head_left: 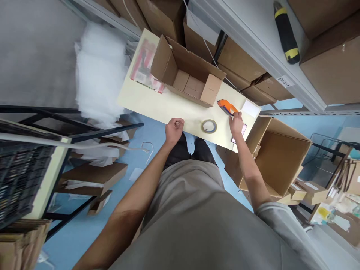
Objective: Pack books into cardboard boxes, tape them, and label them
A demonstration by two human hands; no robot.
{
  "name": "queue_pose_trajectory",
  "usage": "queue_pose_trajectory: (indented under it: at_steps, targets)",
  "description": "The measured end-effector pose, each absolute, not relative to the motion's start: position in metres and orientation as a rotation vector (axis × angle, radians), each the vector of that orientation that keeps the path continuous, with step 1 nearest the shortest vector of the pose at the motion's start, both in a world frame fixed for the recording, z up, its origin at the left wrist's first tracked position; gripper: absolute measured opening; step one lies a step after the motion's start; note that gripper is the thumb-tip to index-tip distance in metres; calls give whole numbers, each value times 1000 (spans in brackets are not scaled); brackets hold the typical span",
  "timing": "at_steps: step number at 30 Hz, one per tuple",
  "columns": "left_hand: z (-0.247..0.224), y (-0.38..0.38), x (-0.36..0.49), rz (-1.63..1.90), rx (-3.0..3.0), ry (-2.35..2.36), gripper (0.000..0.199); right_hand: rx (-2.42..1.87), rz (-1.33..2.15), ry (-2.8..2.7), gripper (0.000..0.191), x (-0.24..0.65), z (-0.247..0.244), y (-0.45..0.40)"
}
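My right hand [236,123] is closed on the near end of an orange handheld tool [226,106] with a dark blue part, lying along the table's right side. Its exact kind is unclear. Partly under my right wrist shows a phone-like flat thing [244,129]. My left hand [174,130] is at the table's front edge with curled fingers; whatever is inside them, if anything, is hidden. Between my hands a roll of tape [209,126] lies flat. Behind it stands an open cardboard box [185,93], with flat brown pieces visible inside.
The cream table [135,95] also bears a red-and-white printed plastic bag [146,69] and a white slip [251,108]. A large open carton [284,157] stands at its right. Shelves of boxes line the back; a black-and-yellow handle [287,33] lies on one. White wrapping [101,71] hangs left.
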State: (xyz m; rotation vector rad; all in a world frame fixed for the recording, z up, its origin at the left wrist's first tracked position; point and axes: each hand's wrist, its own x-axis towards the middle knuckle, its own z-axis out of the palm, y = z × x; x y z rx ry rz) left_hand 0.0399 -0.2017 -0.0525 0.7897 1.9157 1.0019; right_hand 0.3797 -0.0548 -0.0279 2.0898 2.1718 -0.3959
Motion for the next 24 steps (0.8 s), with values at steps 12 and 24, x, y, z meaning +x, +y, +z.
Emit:
queue_pose_trajectory:
  at_steps: [12, 24]
  targets:
    - [-51, -200, 40, 1028, 807, 1918, 11, 2167, -657, 2249, 24, 387, -28, -61]
    - [-48, -202, 41, 1044, 789, 1900, 9, 1900, -341, 2266, 37, 357, -13, -56]
